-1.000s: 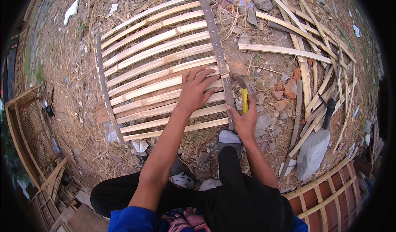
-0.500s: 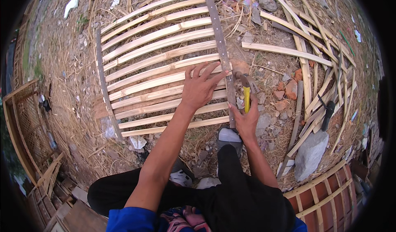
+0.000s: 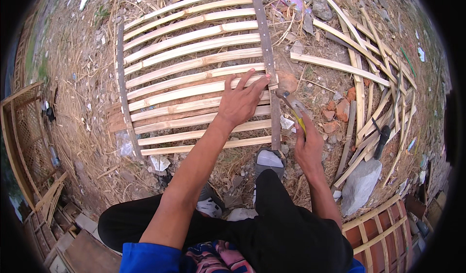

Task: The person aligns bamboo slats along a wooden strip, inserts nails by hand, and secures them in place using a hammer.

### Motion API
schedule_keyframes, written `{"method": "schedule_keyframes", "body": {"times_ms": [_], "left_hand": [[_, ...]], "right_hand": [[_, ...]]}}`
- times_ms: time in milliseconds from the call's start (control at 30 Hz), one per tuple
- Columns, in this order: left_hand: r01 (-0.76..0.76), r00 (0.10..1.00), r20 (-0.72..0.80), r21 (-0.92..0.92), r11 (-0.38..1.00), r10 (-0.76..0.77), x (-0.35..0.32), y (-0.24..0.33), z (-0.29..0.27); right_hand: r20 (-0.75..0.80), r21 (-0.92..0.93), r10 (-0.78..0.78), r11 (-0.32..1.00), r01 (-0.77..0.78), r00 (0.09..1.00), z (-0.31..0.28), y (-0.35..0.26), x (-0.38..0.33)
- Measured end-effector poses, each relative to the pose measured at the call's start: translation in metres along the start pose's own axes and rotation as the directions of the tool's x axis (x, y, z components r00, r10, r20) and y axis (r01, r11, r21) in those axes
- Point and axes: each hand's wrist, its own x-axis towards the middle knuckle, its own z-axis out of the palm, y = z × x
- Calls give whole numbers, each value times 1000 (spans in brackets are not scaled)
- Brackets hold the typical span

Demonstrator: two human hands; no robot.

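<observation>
A frame of pale bamboo slats [image 3: 194, 57] lies on the ground, its slats joined to a dark side rail [image 3: 266, 35] on the right and another dark rail [image 3: 121, 83] on the left. My left hand [image 3: 240, 100] rests on the slats with fingers spread, its fingertips close to the right rail. In my right hand [image 3: 309, 144] is a hammer [image 3: 297, 113] with a yellow handle. Its metal head is beside the right rail, a little beyond my left fingertips. My shoe [image 3: 270, 162] is at the near end of that rail.
Loose bamboo strips [image 3: 359, 71] lie piled on the right, with a black-handled tool [image 3: 382, 139] on them. A grey rock [image 3: 361, 185], broken bricks [image 3: 342, 109] and straw cover the ground there. Another slatted panel [image 3: 378, 231] is at the lower right.
My right hand has drawn back to the right and tilted the hammer, bringing it away from the rail. My left hand stays on the slats. The whole view has shifted slightly.
</observation>
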Motion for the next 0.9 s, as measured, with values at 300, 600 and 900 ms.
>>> {"method": "schedule_keyframes", "body": {"times_ms": [300, 600, 900], "left_hand": [[15, 1000, 14, 8, 1000, -15, 3, 4, -1], [25, 999, 20, 11, 1000, -25, -2, -2, -3], [11, 1000, -14, 24, 1000, -11, 0, -3, 0]], "right_hand": [[-11, -92, -125, 988, 123, 992, -2, 8, 6], [-200, 133, -247, 952, 276, 948, -47, -35, 10], [24, -43, 60, 997, -59, 998, -11, -10, 6]]}}
